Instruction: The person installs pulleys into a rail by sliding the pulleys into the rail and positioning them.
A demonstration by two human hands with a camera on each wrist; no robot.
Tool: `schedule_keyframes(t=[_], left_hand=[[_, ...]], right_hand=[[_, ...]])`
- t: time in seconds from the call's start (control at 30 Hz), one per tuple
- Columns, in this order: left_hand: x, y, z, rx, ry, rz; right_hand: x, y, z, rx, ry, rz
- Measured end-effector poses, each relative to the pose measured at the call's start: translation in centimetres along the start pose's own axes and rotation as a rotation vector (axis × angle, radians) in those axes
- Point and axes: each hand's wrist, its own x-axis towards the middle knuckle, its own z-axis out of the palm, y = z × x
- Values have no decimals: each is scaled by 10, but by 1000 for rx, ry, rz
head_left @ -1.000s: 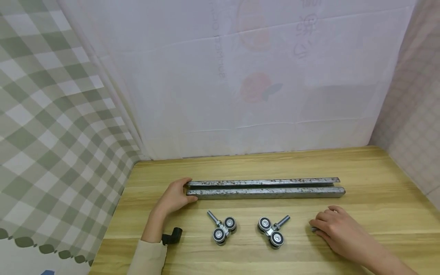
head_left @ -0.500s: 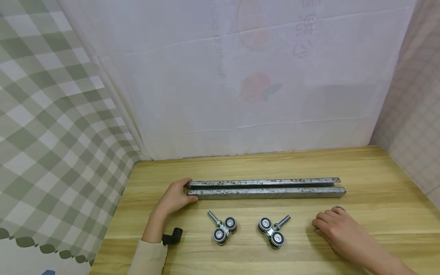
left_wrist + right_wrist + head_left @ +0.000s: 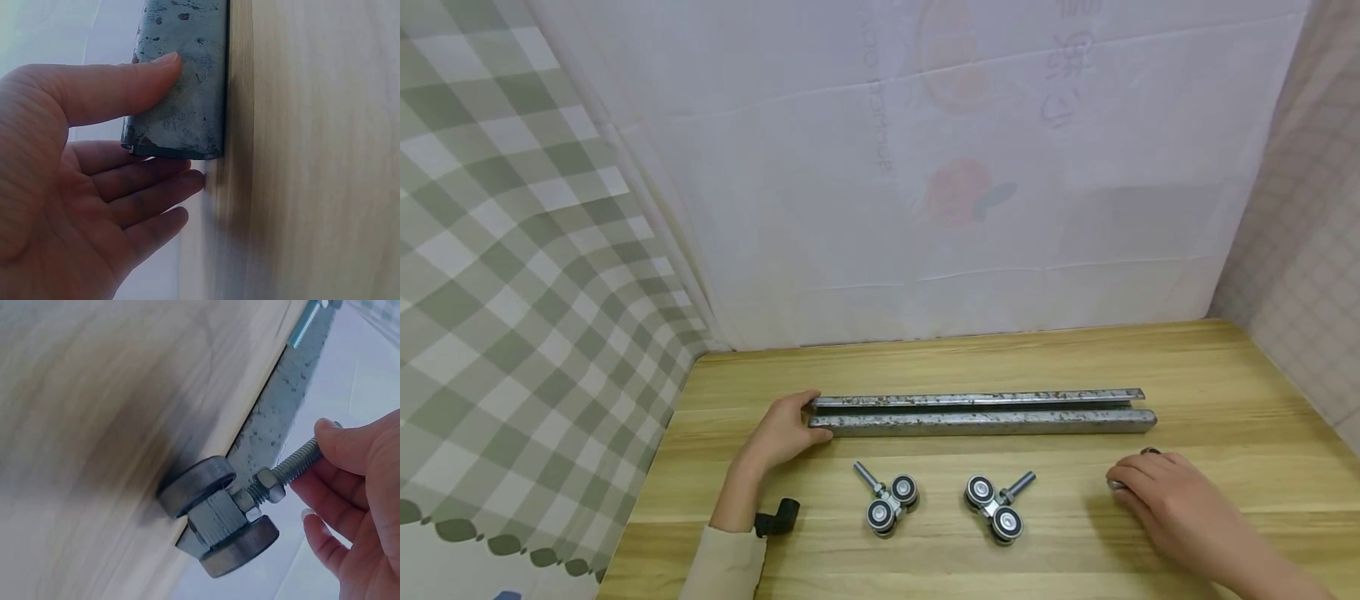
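Wooden table (image 3: 925, 367): room between back edge and steel rail (image 3: 985, 418). Left hand (image 3: 777, 433) pinches rail's left end, lower fingers loose. Right hand (image 3: 1176, 504), right-front of rail, pinches first roller (image 3: 217, 517) by its bolt. Second roller (image 3: 881, 516), third roller (image 3: 1007, 522): before rail, apart.

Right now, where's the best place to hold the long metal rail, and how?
Probably at the left end of the rail, coming from the left like the left hand: thumb on the flat near wall, fingers on the far one, leaving the top slot uncovered.
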Motion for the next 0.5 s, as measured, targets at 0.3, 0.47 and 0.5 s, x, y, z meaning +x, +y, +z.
schedule_keyframes(t=[0.3,0.47,0.5], left_hand=[[0,2,1,-10,-3,11],[-1,3,0,-9,-6,-3],[-1,3,0,-9,-7,-8]], right_hand=[[-4,7,-10,27,31,60],[-8,9,-14,34,29,91],[-8,10,-15,35,33,96]])
